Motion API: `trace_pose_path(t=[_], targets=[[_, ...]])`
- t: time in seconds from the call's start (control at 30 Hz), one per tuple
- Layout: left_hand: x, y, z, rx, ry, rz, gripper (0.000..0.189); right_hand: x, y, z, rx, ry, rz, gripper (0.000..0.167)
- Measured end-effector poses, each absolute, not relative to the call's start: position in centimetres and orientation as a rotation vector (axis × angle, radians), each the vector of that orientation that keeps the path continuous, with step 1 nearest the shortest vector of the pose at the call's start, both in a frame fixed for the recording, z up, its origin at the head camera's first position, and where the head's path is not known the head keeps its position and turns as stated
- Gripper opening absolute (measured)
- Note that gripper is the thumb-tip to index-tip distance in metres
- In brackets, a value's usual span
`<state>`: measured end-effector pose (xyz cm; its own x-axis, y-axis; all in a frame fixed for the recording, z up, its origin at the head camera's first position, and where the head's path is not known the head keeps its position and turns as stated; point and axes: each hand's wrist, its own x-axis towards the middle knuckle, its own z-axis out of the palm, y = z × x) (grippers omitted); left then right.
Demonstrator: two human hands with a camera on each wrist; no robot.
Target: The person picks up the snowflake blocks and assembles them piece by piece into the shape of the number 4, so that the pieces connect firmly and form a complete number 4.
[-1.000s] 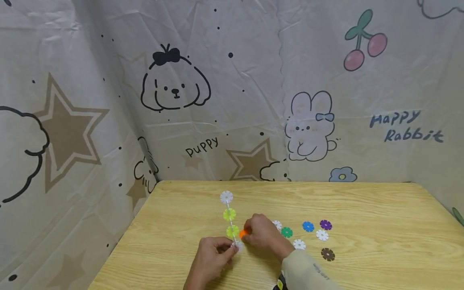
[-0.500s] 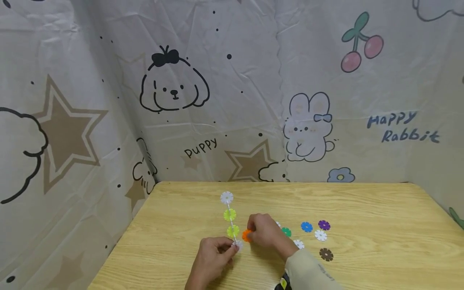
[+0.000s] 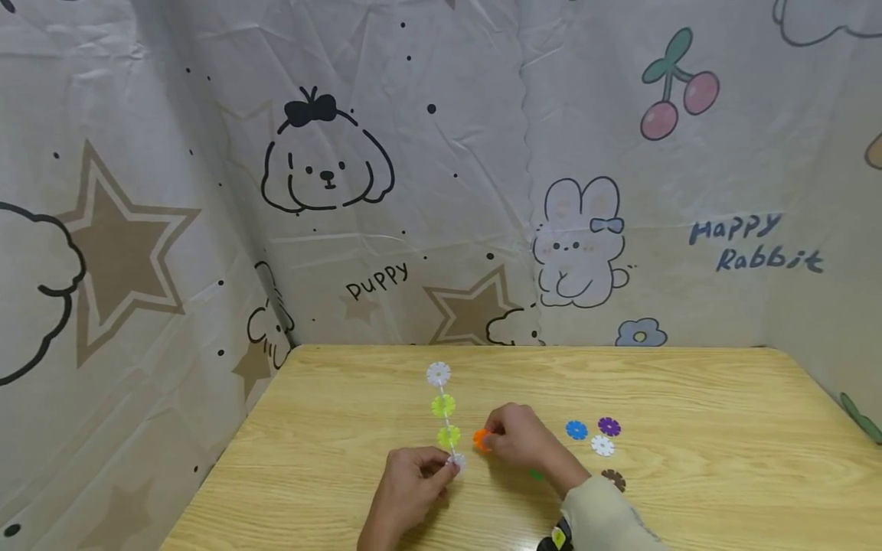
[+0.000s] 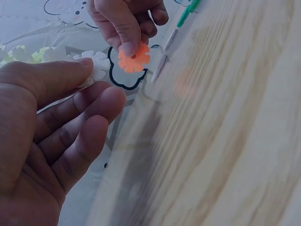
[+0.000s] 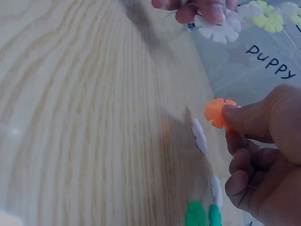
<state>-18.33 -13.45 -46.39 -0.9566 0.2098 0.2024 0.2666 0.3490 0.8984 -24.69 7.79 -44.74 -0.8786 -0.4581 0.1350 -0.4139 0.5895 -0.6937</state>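
Observation:
My left hand pinches the lowest white notched disc of a linked chain between thumb and fingers. Above it in the head view, the chain rises through two yellow discs to another white disc at the top. To the right, my right hand pinches an orange notched disc by its edge. A small gap separates the orange disc from the chain, and its slots show in the left wrist view.
Loose discs lie on the wooden table to the right: blue, purple, white and brown. My right forearm partly covers a green disc. A printed cloth hangs behind the table.
My right hand has drawn the orange disc a little to the right, away from the chain. My left hand and the chain have shifted slightly right.

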Motion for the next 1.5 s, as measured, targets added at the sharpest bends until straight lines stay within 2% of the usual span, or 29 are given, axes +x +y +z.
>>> trace_pose_path(t=[0.47, 0.93, 1.5], targets=[[-18.5, -12.5, -46.4, -0.494, -2.519, -1.677, 0.008, -23.7, 9.6, -44.2, -0.623, 2.601, -1.450, 0.022], [-18.6, -11.8, -46.4, -0.560, -2.486, -1.650, 0.008, -22.4, 9.1, -42.3, -0.471, 2.540, -1.603, 0.014], [-18.8, -11.4, -46.4, -0.606, -2.482, -1.643, 0.008, -21.8, 8.3, -42.2, -0.473, 2.526, -1.618, 0.018]])
